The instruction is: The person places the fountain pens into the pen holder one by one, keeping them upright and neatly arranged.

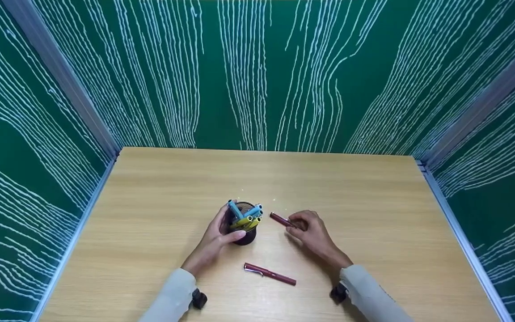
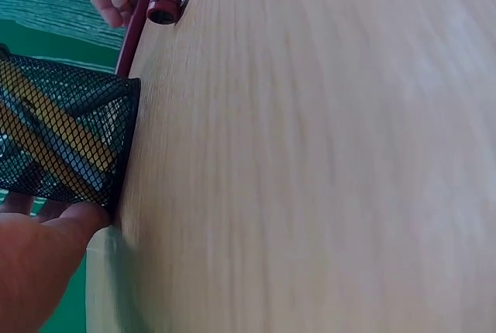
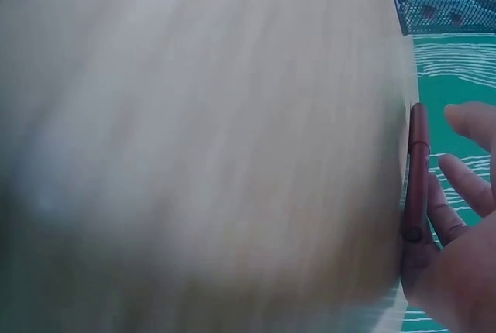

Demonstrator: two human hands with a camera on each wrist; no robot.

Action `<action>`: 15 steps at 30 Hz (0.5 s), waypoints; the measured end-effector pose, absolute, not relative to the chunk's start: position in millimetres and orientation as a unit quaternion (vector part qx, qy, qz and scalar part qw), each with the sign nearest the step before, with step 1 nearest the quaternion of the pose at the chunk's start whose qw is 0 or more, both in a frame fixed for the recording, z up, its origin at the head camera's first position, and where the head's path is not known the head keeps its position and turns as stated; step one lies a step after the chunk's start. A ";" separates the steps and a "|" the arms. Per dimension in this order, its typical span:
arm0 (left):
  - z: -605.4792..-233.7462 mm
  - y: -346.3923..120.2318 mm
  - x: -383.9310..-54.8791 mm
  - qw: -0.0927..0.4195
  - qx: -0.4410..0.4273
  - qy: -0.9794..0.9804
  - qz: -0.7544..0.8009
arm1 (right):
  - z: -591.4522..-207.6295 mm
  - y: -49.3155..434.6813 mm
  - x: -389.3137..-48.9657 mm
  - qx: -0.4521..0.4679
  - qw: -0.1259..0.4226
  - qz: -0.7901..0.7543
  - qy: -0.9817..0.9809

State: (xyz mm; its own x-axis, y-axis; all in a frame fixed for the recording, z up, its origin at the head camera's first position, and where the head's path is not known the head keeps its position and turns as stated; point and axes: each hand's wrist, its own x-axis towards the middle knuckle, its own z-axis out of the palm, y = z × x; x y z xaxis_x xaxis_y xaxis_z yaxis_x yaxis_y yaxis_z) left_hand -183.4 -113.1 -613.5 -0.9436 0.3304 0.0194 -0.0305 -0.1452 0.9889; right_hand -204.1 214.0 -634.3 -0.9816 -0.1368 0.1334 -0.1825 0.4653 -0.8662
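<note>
My left hand grips a black mesh pen holder around its side, thumb at the front. Several blue and yellow pens stand in the holder. To its right, a dark red pen lies on the tabletop, partly covered by my right hand. In the right wrist view, the fingers spread beside this pen, and a gap separates the thumb from it. Closer to me lies another dark red pen with a metal clip, apart from both hands.
A wooden tabletop carries everything. Green panels with wavy white lines rise behind and at both sides, joined by metal posts. Dark devices are worn at both wrists.
</note>
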 end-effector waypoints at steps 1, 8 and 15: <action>-613.4 -113.4 -183.3 0.120 0.117 0.645 0.746 | -635.3 213.8 -203.9 0.093 0.023 0.509 -0.855; -614.2 -114.2 -184.5 0.119 0.121 0.658 0.734 | -642.0 210.9 -203.7 0.091 0.040 0.510 -0.855; -615.3 -113.8 -186.0 0.118 0.125 0.658 0.733 | -649.9 207.9 -204.5 0.100 0.084 0.487 -0.864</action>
State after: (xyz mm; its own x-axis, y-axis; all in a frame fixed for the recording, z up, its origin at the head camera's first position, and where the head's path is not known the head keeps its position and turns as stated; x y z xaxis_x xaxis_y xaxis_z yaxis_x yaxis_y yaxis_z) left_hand -186.0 -113.8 -615.3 -0.9409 0.3374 0.0282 -0.0086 -0.1070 0.9942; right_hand -204.5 207.9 -649.9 -0.9659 -0.0916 0.2420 -0.2545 0.5062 -0.8240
